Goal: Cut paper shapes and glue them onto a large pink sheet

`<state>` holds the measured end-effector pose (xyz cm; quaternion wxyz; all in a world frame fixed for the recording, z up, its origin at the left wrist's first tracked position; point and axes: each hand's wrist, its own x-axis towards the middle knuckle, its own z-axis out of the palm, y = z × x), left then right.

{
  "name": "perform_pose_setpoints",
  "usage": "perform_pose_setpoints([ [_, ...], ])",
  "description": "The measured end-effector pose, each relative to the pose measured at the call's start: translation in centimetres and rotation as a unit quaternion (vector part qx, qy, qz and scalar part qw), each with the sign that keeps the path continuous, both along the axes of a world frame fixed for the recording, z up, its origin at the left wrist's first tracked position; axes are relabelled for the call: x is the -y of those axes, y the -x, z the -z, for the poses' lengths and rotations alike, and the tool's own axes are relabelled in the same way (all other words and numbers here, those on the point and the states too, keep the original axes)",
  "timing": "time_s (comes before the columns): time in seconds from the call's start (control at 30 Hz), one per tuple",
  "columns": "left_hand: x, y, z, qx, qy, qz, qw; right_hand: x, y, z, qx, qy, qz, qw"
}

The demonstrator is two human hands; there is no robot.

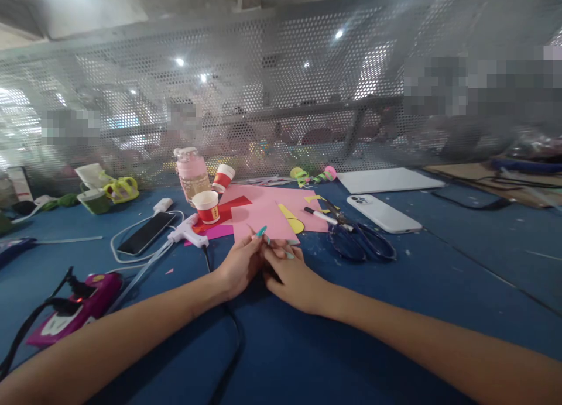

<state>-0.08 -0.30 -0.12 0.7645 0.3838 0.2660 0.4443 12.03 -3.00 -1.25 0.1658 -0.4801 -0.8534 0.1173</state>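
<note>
My left hand (241, 267) and my right hand (296, 279) meet over the front edge of the pink paper sheet (259, 209). Both are closed, fingers bent and pressed together. Whatever they hold, if anything, is hidden between them. A bright teal tip, looking like a painted nail, shows at my left thumb. Just beyond the hands, a yellow paper cutout (291, 219) lies on the pink sheet. To the right are a white marker (321, 215) and big scissors with dark blue handles (351, 241). A white glue gun (189, 232) rests left of my left hand.
Red paper cups (206, 208), a pink-lidded bottle (193, 174) and a black phone (147, 233) stand or lie leftward. A magenta power strip (79, 311) is near my left forearm. Rightward are a white phone (384, 213) and a white flat board (389, 180). A perforated metal screen (272, 112) closes the back.
</note>
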Motion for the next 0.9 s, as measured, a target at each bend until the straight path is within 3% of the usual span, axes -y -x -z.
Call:
perform_pose_setpoints([
  [0.2, -0.4, 0.1, 0.3, -0.018, -0.009, -0.013, 1.000, 0.8, 0.5, -0.1, 0.063, -0.073, 0.075, 0.993],
  [0.33, -0.4, 0.1, 0.6, -0.013, 0.002, -0.011, 1.000, 1.1, 0.7, -0.1, 0.078, -0.101, 0.081, 0.988],
  [0.73, -0.2, 0.3, -0.4, 0.015, -0.011, 0.053, 0.998, 0.8, 0.4, 0.0, 0.071, -0.069, 0.086, 0.991],
  [0.9, -0.3, 0.3, 0.1, -0.013, -0.036, 0.004, 0.999, 0.6, 0.4, -0.1, 0.053, -0.053, 0.087, 0.993],
])
